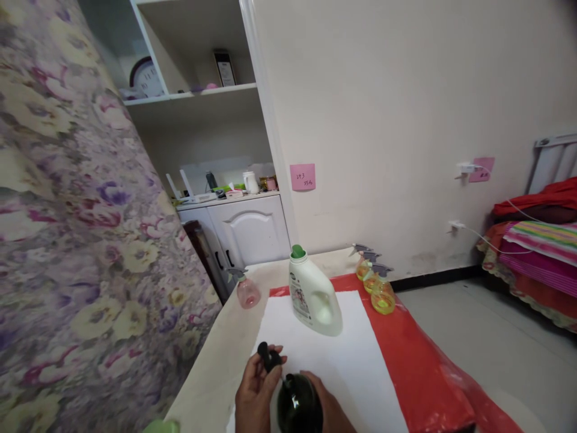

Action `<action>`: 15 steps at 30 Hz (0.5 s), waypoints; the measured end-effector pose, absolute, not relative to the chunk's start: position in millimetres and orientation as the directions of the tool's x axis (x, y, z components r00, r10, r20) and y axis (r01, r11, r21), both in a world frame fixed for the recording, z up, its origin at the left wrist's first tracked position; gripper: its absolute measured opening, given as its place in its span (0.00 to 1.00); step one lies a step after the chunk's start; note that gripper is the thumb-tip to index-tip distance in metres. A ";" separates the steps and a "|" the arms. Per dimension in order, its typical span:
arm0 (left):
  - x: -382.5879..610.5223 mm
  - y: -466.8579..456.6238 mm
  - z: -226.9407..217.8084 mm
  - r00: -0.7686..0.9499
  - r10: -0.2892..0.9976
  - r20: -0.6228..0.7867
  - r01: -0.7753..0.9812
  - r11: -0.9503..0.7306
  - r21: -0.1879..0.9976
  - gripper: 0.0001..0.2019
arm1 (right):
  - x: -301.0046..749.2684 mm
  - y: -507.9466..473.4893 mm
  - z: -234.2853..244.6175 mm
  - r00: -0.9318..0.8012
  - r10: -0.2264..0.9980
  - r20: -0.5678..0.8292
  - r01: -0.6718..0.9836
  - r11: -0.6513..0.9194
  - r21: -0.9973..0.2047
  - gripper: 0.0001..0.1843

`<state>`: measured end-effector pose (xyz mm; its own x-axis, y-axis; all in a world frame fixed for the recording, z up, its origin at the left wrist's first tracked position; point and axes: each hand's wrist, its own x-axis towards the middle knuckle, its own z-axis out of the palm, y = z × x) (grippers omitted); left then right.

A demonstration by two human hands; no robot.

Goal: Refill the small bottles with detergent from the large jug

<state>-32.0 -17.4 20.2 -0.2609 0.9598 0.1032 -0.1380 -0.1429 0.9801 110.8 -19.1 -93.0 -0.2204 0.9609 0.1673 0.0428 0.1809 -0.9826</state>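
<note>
My left hand (pixel 256 388) pinches a black spray head (pixel 270 359) just above and left of a dark, rounded bottle (pixel 300 403). The bottle's narrow neck faces up toward the spray head; I cannot make out whether the two touch. Around the bottle's right side my right hand (pixel 324 400) is closed. Both hands are over a white sheet (pixel 351 349) near the front of the table. Farther back on that sheet stands a large pale green detergent jug (pixel 311 294), its green inner spout (pixel 297 251) exposed.
A pink spray bottle (pixel 248 293) stands at the table's left. Several yellow spray bottles (pixel 383 296) line the right, on a red plastic cover (pixel 406 349). A light green cap (pixel 162 426) shows at the bottom edge. Floral curtain (pixel 90 240) hangs at left.
</note>
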 end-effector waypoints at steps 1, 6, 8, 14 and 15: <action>-33.9 -17.2 22.8 -0.274 0.955 0.113 -0.161 -0.161 0.974 0.21 | 111.2 -19.5 -92.2 -0.231 0.958 0.167 0.059 0.186 -0.981 0.57; -43.1 -15.8 42.4 -0.307 0.937 0.165 -0.349 -0.272 0.897 0.19 | 113.0 -23.3 -92.1 -0.237 0.965 0.110 0.139 0.146 -0.979 0.58; -46.8 -14.3 52.6 -0.338 0.923 0.182 -0.418 -0.320 0.850 0.19 | 113.3 -25.3 -92.3 -0.222 0.972 0.079 0.149 0.114 -0.982 0.58; -69.3 4.5 65.3 -0.414 0.865 0.283 -0.373 -0.445 0.814 0.19 | 113.8 -27.1 -90.6 -0.239 0.967 0.088 0.152 0.127 -0.980 0.57; -75.8 11.0 62.3 -0.419 0.849 0.322 -0.302 -0.464 0.833 0.19 | 113.4 -26.5 -91.9 -0.239 0.966 0.097 0.156 0.137 -0.978 0.57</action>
<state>-75.8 11.0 62.3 -0.4187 0.8492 0.3217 -0.3019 -0.4643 0.8326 113.4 -26.5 -91.9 -0.2392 0.9661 0.0973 0.1555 0.1371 -0.9783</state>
